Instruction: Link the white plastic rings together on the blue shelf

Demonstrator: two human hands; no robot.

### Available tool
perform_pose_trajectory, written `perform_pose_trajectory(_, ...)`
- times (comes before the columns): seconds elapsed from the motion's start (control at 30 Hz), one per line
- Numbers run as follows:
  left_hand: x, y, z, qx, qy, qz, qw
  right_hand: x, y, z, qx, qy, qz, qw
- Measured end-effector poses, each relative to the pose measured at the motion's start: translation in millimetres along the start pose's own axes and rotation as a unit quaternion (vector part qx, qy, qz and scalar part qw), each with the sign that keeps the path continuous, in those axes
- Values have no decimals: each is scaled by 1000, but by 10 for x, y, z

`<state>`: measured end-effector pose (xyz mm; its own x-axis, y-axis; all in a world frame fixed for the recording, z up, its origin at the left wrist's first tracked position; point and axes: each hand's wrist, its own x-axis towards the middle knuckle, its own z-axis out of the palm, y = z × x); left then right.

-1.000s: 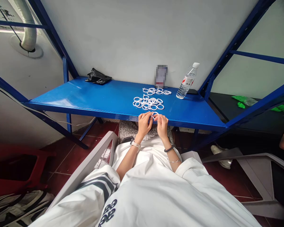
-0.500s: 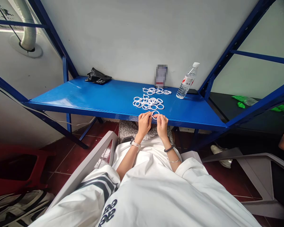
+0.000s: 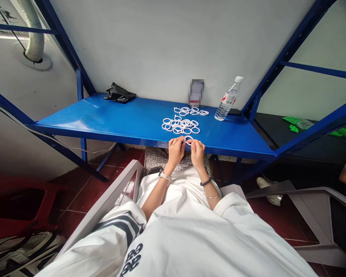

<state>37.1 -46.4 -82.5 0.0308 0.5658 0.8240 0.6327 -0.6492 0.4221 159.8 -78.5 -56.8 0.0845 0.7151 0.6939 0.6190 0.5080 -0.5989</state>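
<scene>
Our left hand [image 3: 176, 149] and right hand [image 3: 197, 151] pinch a white ring [image 3: 188, 135] in their fingers [image 3: 180, 140] (more rings [image 3: 185, 122] lie on the worktop [image 3: 118, 119]).

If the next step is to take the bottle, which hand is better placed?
Probably the right hand: it is nearer the bottle than the left hand. Both seem to hold one ring.

Back left: I see a crumpled black plastic bag [image 3: 119, 93]
Back right: white-capped clear plastic bottle [image 3: 226, 100]
My lower left: red plastic stool [image 3: 47, 202]
</scene>
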Motion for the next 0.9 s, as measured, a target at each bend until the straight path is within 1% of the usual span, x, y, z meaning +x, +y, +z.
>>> perform_pose_trajectory(0.07,3,6,-3,-3,1,0,1000,1,-6,-5,3,-1,-3,1000)
perform_pose_trajectory(0.27,9,30,-24,1,-20,-18,1000,4,-27,-20,4,-6,-4,1000)
perform_pose_trajectory(0.6,19,67,-51,-18,-16,-17,1000,1,-41,-28,12,-10,2,1000)
perform_pose_trajectory(0.73,25,78,-62,-10,-29,-21,999,-7,-30,-21,11,-3,4,1000)
perform_pose_trajectory(0.9,25,79,-61,-18,-26,-20,999,-36,-3,-3,27,17,15,999)
